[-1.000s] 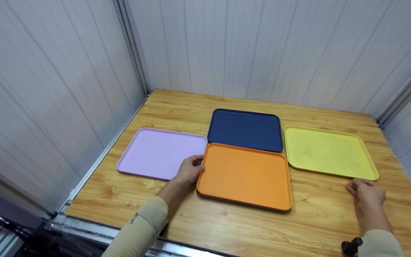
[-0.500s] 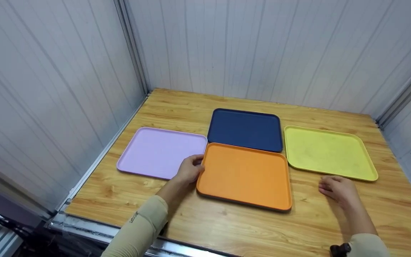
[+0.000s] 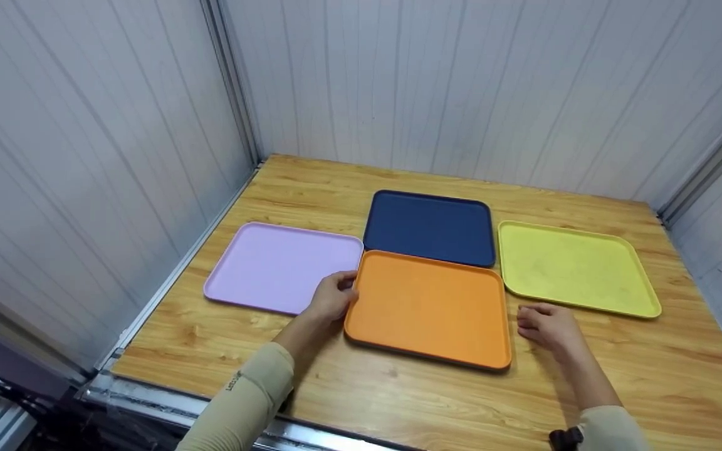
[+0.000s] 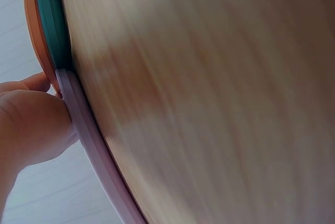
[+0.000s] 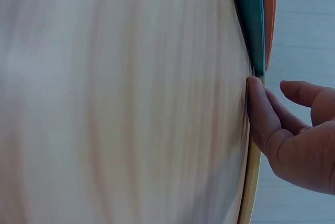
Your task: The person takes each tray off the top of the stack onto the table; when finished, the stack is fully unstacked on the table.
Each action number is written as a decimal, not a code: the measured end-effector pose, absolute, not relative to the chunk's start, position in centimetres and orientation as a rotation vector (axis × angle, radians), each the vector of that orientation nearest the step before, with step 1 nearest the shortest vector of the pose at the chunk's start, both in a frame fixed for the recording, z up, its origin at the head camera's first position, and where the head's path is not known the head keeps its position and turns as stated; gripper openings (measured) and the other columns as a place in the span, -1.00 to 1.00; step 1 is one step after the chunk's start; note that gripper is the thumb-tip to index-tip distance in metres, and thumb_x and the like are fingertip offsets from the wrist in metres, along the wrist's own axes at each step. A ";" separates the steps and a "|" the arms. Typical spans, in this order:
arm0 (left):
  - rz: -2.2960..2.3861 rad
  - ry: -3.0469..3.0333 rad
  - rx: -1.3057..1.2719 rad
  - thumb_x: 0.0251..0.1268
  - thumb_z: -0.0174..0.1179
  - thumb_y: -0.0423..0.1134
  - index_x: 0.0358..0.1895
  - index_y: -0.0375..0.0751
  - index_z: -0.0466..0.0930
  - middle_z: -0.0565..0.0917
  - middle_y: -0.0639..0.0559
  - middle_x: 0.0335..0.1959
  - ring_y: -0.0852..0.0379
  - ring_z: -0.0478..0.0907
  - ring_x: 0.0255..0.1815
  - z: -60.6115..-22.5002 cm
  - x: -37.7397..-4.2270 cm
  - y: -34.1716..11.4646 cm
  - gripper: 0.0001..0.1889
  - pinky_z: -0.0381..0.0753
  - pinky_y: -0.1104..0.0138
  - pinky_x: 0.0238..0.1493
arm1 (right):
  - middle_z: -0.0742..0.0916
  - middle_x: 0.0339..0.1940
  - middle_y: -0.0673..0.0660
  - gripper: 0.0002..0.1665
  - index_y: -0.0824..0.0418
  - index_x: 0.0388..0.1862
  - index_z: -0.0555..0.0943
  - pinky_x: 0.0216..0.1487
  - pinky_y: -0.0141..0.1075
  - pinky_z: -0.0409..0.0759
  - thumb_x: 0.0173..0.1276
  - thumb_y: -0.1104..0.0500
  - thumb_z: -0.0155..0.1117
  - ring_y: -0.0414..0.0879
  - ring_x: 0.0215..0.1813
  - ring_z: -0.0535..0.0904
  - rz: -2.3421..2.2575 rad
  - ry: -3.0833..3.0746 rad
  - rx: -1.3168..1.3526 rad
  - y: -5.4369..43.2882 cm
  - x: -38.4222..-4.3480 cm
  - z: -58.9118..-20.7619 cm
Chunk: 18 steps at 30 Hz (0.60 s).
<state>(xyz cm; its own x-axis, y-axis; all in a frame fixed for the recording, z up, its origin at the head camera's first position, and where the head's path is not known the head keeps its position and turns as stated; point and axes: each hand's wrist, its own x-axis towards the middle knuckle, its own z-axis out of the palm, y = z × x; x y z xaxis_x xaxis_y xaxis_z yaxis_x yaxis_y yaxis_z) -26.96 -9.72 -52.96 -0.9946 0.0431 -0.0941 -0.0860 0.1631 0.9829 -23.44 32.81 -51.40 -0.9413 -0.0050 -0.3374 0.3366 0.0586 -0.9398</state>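
Note:
An orange tray [image 3: 430,310] lies on top of a teal tray [image 4: 52,20], whose side shows under it in both wrist views. My left hand [image 3: 331,297] reaches over the corner of a lavender tray [image 3: 282,266] and grips the orange tray's left rim. In the left wrist view that hand [image 4: 31,119] has a fingertip right at the orange rim. My right hand [image 3: 552,326] is just right of the orange tray, holding nothing. Its thumb [image 5: 303,90] and fingers are spread apart in the right wrist view, low beside the teal tray's end.
A navy tray [image 3: 430,227] lies behind the orange one. To the right is a yellow tray [image 3: 577,269], close to the orange tray's corner. The wooden table [image 3: 449,407] has a metal rail [image 3: 141,394] along its front edge. Pale panels [image 3: 461,88] enclose the back and sides.
My right hand has moved left from the yellow tray's front right corner to beside the orange tray. The left hand and the trays stay where they were.

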 end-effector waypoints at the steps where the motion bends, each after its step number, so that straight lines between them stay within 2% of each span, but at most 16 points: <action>1: 1.990 2.299 -0.028 0.21 0.08 -0.65 0.30 -0.56 0.44 0.60 -0.33 0.04 -0.04 0.55 -0.03 -53.0 -26.9 -9.8 -0.48 0.62 0.28 -0.06 | 0.73 -0.24 0.16 -0.39 0.66 0.38 0.27 -0.10 -0.28 0.71 0.53 0.30 0.15 -0.13 -0.23 0.72 -1.976 2.082 0.329 32.5 -23.4 -51.4; 7: 2.002 2.318 0.028 0.16 0.06 -0.67 0.27 -0.65 0.41 0.59 -0.41 0.04 -0.10 0.54 -0.01 -52.6 -26.7 -9.7 -0.48 0.63 0.23 -0.04 | 0.75 -0.13 0.21 -0.40 0.62 0.42 0.27 -0.09 -0.25 0.71 0.54 0.32 0.13 -0.12 -0.16 0.71 -1.969 2.106 0.272 31.0 -23.5 -51.5; 13: 1.982 2.329 -0.021 0.18 0.07 -0.67 0.27 -0.59 0.46 0.60 -0.36 0.06 -0.08 0.55 0.00 -53.1 -27.1 -9.7 -0.48 0.63 0.24 -0.03 | 0.70 0.08 0.29 -0.37 0.54 0.46 0.29 -0.11 -0.25 0.70 0.51 0.32 0.18 -0.12 -0.13 0.71 -1.926 2.186 0.263 30.2 -23.5 -51.5; 18: 1.984 2.317 -0.036 0.16 0.07 -0.68 0.28 -0.58 0.45 0.59 -0.34 0.07 -0.07 0.54 0.01 -53.1 -27.1 -9.6 -0.47 0.63 0.24 -0.01 | 0.70 0.04 0.33 -0.37 0.54 0.42 0.35 -0.17 -0.31 0.69 0.43 0.36 0.26 -0.16 -0.18 0.68 -1.822 2.328 0.250 29.9 -23.5 -51.7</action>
